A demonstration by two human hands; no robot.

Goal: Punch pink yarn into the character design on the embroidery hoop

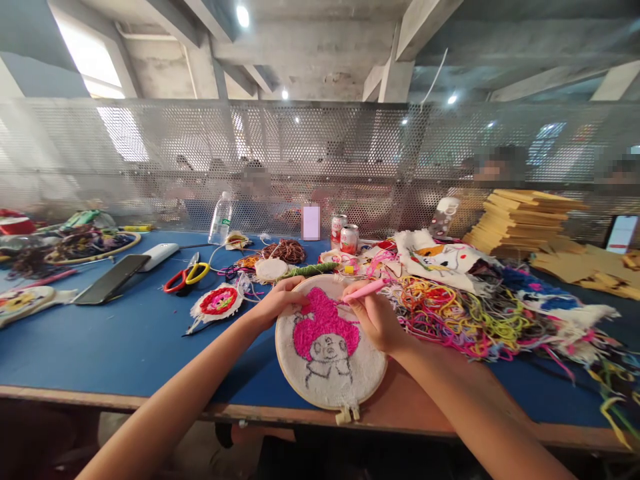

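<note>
A round embroidery hoop point(281, 363) with white cloth leans at the table's front edge, its screw clamp pointing down. On the cloth is a character drawn in dark outline, its hood filled with bright pink yarn loops point(323, 323). My left hand point(283, 301) grips the hoop's upper left rim, fingers partly over the cloth. Closed around a pink punch needle point(367, 289), my right hand point(376, 319) rests at the hoop's upper right; the needle's tip is hidden by the fingers. Behind the hoop lies a green yarn bundle point(313, 269).
Tangled coloured yarn point(450, 310) is heaped on the right, near stacked brown pads point(520, 217). Scissors point(193, 275), a dark phone point(113, 280) and a small round yarn piece point(217, 303) lie left. Drink cans point(349, 239) and a bottle point(220, 219) stand before a perforated metal screen point(190, 147).
</note>
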